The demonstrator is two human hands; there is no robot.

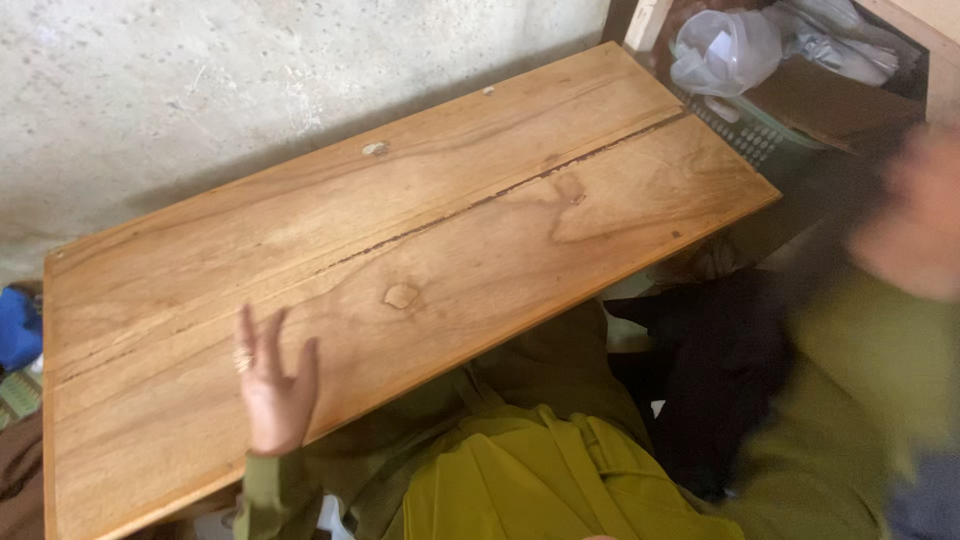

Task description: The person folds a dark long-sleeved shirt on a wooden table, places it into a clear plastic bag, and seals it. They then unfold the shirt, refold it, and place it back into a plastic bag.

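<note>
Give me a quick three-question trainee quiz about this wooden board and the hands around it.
1. True or false: the left hand rests open on the wooden board.
2. What runs lengthwise along the board? A) a dark crack B) a painted stripe C) a rope
3. What does the green basket at the top right hold?

Key:
1. True
2. A
3. A crumpled clear plastic bag

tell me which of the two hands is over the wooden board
The left hand, open with fingers spread and a ring on one finger, lies over the wooden board's near edge. The right hand is blurred, off past the board's right end.
</note>
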